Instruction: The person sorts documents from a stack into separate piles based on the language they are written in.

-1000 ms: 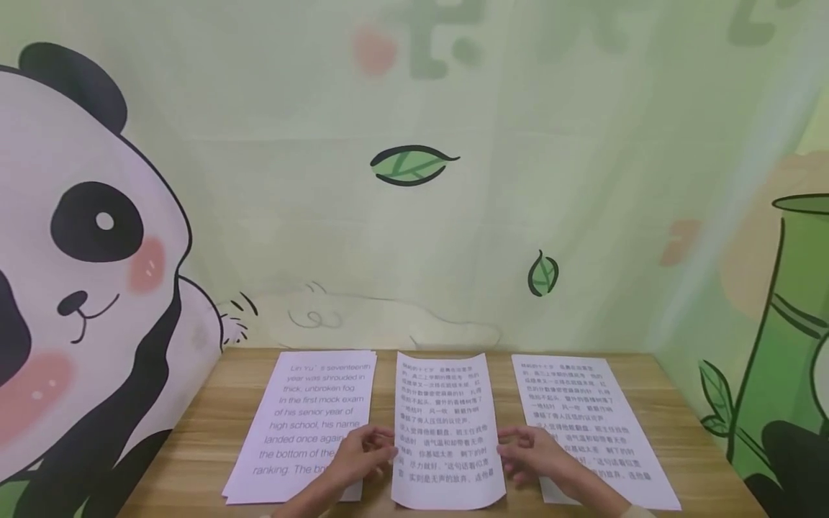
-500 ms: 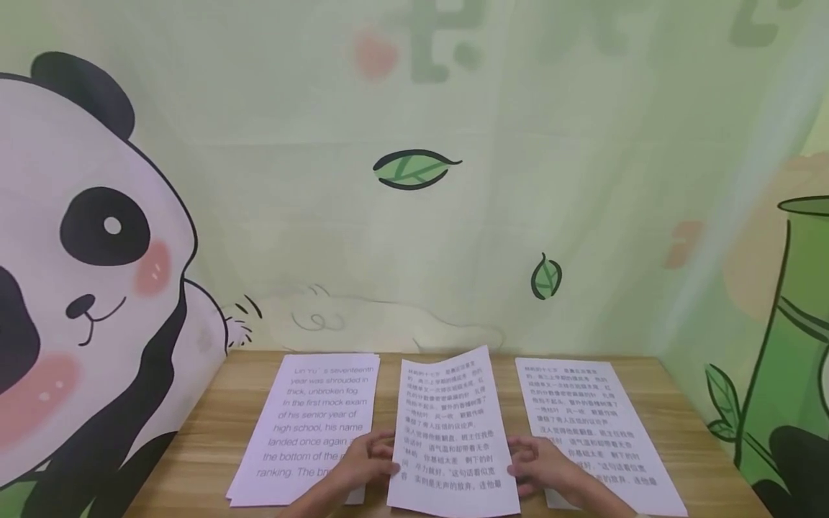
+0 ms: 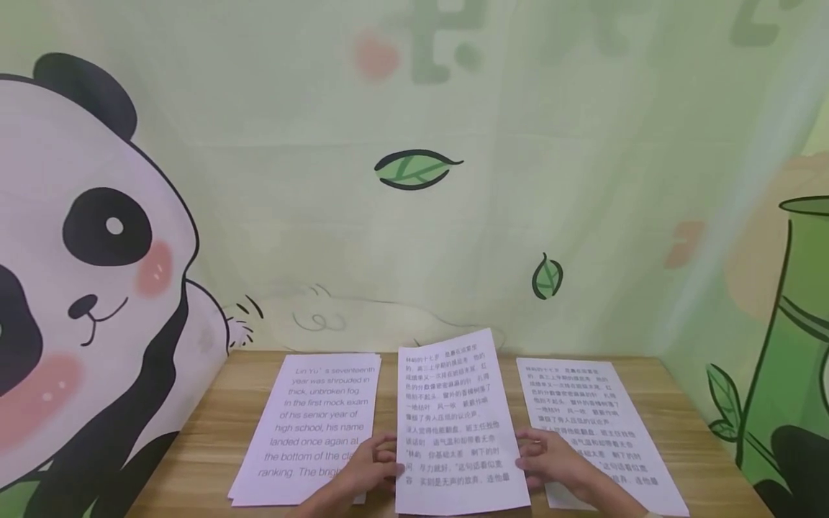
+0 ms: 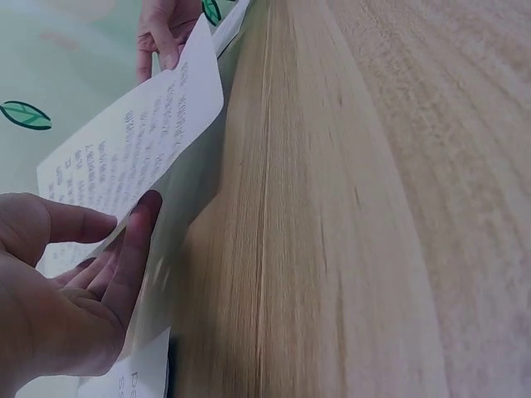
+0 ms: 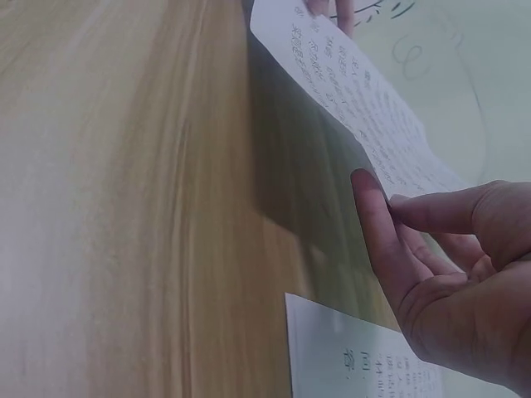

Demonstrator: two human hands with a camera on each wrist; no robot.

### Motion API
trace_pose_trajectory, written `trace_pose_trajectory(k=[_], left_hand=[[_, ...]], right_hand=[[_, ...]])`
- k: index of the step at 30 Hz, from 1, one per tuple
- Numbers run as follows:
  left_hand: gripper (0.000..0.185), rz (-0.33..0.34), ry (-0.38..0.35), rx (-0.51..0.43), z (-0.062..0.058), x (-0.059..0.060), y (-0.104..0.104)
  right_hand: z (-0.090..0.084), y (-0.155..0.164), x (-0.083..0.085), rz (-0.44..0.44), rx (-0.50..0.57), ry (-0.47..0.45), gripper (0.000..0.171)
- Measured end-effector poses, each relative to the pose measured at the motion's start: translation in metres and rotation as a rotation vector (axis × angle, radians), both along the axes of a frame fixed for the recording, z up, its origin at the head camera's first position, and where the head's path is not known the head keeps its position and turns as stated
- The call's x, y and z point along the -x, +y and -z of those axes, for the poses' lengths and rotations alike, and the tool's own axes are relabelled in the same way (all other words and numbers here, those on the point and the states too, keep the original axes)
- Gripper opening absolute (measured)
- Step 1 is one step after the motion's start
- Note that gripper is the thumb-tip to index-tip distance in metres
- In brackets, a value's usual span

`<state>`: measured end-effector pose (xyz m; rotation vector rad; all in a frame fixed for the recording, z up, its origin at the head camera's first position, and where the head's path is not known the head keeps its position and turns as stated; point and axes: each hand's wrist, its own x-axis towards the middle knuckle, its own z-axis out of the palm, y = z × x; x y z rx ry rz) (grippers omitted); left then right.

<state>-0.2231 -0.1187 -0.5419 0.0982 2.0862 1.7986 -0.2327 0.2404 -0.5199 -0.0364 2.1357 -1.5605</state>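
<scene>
A printed sheet of paper with Chinese text is held up off the table between both hands. My left hand pinches its left edge, thumb on the printed face and fingers behind, as the left wrist view shows at the hand. On the opposite edge, my right hand pinches the paper in the same way; the right wrist view has that hand close up. The sheet tilts, its upper right corner highest, and a shadow falls on the wood beneath it.
To the left lies a small stack of English-printed sheets, partly behind the left hand. Another Chinese-printed sheet lies at the right, partly covered by the right hand. The wooden table ends against a backdrop cloth with a panda drawing.
The middle sheet has risen off the table, its far edge now overlapping the backdrop. Both hands keep their pinch and have shifted slightly to the right. The camera view has moved slightly.
</scene>
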Motion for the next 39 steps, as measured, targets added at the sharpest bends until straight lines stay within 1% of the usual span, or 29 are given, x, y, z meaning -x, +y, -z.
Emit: trace_pose_trajectory(k=[5, 9, 15, 20, 25, 27, 32, 35, 39], left_hand=[[0.063, -0.006, 0.022, 0.009, -0.001, 0.002, 0.007], [0.060, 0.002, 0.026, -0.015, -0.002, 0.003, 0.015], [0.055, 0.046, 0.054, -0.066, -0.003, 0.005, 0.031], [0.057, 0.040, 0.046, -0.061, -0.004, 0.004, 0.044], [0.056, 0.064, 0.065, -0.089, -0.003, 0.004, 0.058], [0.055, 0.076, 0.075, -0.107, -0.002, 0.005, 0.063], [0.053, 0.078, 0.079, -0.143, 0.000, 0.008, 0.077], [0.052, 0.078, 0.076, -0.154, 0.001, 0.008, 0.087], [0.051, 0.096, 0.075, -0.183, 0.000, 0.007, 0.100]], right_hand=[[-0.002, 0.007, 0.002, 0.043, -0.019, 0.003, 0.069], [-0.003, 0.016, 0.000, 0.063, -0.021, 0.023, 0.070], [-0.003, 0.033, -0.002, 0.105, -0.029, 0.031, 0.071], [-0.004, 0.045, -0.004, 0.148, -0.049, 0.022, 0.071], [-0.005, 0.059, -0.007, 0.204, -0.078, 0.008, 0.068], [-0.005, 0.066, -0.008, 0.197, -0.073, 0.011, 0.067], [-0.007, 0.080, -0.010, 0.197, -0.067, 0.029, 0.064], [-0.007, 0.088, -0.009, 0.229, -0.080, 0.019, 0.063], [-0.006, 0.100, -0.009, 0.279, -0.092, 0.001, 0.063]])
